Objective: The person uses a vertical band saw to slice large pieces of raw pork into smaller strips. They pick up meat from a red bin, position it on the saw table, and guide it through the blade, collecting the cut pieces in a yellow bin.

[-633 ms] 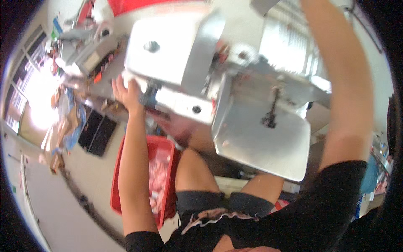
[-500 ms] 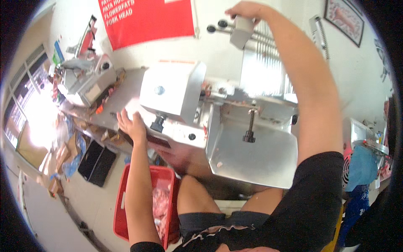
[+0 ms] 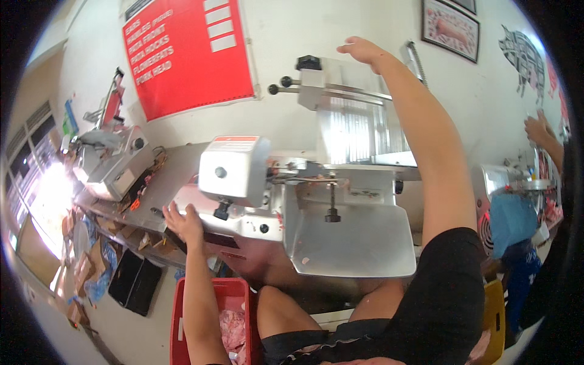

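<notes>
Along the white wall, I'm steadying the steel meat slicer [image 3: 316,207] on the grey worktop [image 3: 176,176]: left hand [image 3: 182,224] open-fingered at its base, right hand [image 3: 365,52] resting atop the carriage (fingers loose).

Open room above the slicer's tray [image 3: 359,243]; motor housing [image 3: 234,167] crowds the left hand [image 3: 182,222], and the red crate [image 3: 201,322] blocks below the bench [image 3: 161,188].
</notes>
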A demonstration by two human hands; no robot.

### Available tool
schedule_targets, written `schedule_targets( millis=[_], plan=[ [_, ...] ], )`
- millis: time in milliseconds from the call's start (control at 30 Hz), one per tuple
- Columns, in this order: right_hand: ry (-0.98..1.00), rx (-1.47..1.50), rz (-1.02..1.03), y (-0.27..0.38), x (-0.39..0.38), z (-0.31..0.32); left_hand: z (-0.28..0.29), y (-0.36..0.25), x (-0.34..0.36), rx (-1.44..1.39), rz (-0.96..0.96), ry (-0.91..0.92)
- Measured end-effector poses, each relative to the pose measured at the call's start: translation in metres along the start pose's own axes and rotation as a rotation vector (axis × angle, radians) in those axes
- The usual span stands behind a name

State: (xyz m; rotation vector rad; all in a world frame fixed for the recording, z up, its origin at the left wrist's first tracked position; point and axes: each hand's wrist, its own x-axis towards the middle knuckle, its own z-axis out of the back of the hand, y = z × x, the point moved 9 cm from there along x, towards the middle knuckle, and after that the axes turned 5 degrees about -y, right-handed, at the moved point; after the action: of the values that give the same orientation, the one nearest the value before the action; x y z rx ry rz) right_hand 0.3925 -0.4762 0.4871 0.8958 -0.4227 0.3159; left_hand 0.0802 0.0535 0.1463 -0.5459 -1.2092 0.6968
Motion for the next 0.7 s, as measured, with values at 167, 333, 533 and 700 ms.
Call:
schedule_targets(
  millis=[167, 333, 533, 700],
  plan=[
    [-0.417, -0.068, -0.168, -0.091, -0.024, 0.057, 0.035, -0.024, 0.036, -0.249, 0.009, -0.102],
    [-0.138, 0.17, -0.358, -0.129, -0.035, 0.034, 0.166, -0.146, 0.069, -0.364, -0.339, -0.368],
    [0.41, 0.44, -0.095, -0.046, -0.088, -0.041, 0.254, -0.357, 0.061, -0.462, -0.725, -0.396],
    [0.148, -0.26, 0.166, -0.057, -0.126, 0.013, 0.232, -0.526, -0.053, -0.314, -1.544, -0.071]
  ],
)
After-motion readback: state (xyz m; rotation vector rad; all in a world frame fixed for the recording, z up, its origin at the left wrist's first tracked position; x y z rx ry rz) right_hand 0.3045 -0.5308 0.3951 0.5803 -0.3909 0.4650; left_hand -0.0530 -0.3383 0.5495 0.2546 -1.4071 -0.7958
